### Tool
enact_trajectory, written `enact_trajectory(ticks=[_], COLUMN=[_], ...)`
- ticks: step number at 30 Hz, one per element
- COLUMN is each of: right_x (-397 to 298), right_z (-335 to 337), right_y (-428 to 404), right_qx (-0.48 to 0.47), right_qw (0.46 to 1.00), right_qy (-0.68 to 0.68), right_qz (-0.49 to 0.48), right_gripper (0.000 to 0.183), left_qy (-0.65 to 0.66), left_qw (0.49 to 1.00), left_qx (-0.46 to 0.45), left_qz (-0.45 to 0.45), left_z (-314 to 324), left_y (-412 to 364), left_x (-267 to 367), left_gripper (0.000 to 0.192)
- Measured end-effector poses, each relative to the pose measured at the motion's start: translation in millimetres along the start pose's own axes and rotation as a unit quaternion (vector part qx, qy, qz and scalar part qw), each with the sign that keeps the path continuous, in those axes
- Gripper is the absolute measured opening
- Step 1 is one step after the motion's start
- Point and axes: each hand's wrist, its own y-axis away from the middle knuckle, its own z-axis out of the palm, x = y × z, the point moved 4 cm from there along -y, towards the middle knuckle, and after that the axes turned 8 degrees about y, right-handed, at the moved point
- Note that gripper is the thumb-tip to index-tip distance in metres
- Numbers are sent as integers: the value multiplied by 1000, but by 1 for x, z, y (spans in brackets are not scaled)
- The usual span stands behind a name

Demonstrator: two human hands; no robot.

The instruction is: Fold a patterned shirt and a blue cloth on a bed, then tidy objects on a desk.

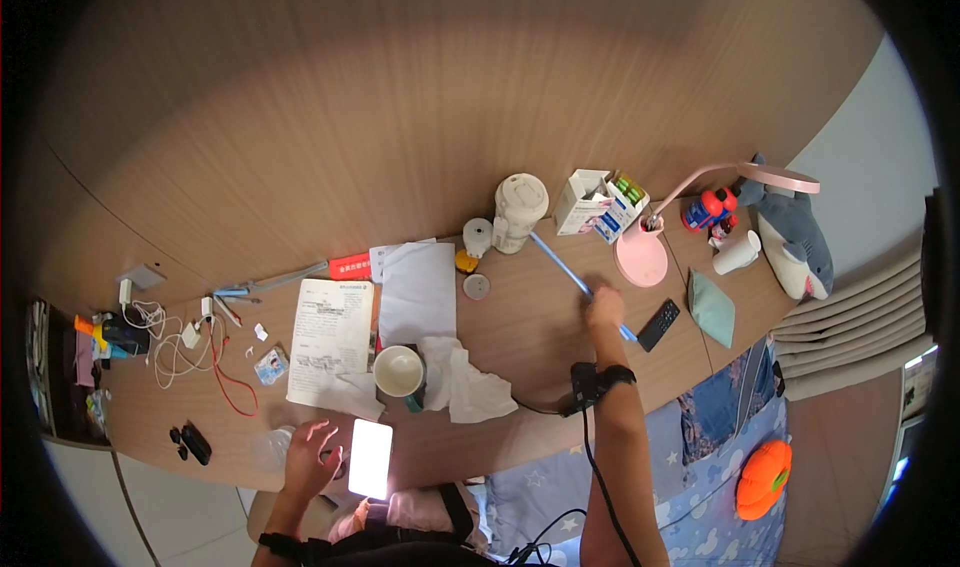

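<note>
My right hand (606, 308) is closed around a long, thin blue rod (559, 259) lying slantwise on the desk. The rod's lower end sticks out beyond the fingers, close to a black remote control (658, 325). Over the desk's front edge, my left hand (309, 454) has its fingers apart and curved, holding nothing that I can make out. Just right of it is a phone (370, 458) with a glaring white screen. A clear plastic cup (270, 448) stands left of the fingers, partly hidden. Farther in are a mug (399, 372) and an open book (330, 338).
Crumpled tissues (480, 391) lie beside the mug. Along the back are a cream tumbler (520, 211), small boxes (585, 203) and a pink desk lamp (641, 256). White charging cables (176, 357) spread at the left. A black cable (604, 477) trails from my right wrist.
</note>
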Motion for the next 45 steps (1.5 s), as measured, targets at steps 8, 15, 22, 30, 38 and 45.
enact_trajectory(ticks=[8,15,22,30,38,45], right_x=[31,27,-1,-9,-50,-130], right_z=[-137,-198,-159,-122,-131,-154], right_y=[2,-55,-117,-119,-83,-43], right_qx=[343,432,325,336,204,236], right_qw=[920,778,855,855,822,888], right_qy=[-191,-457,-400,-384,-529,-381], right_qz=[-2,-10,58,91,-47,-101], right_gripper=[13,17,27,33,42,87], left_qy=[-10,-1,0,-10,1,5], left_qw=[1000,1000,999,998,998,999], left_qx=[4,21,38,34,39,17], left_qz=[-4,-10,-33,-42,-54,-39], left_z=[0,1,-7,-8,-7,-4], left_y=[2,-2,7,17,17,10], left_x=[-9,-10,-13,-19,-27,-18], left_gripper=[34,33,34,35,35,35])
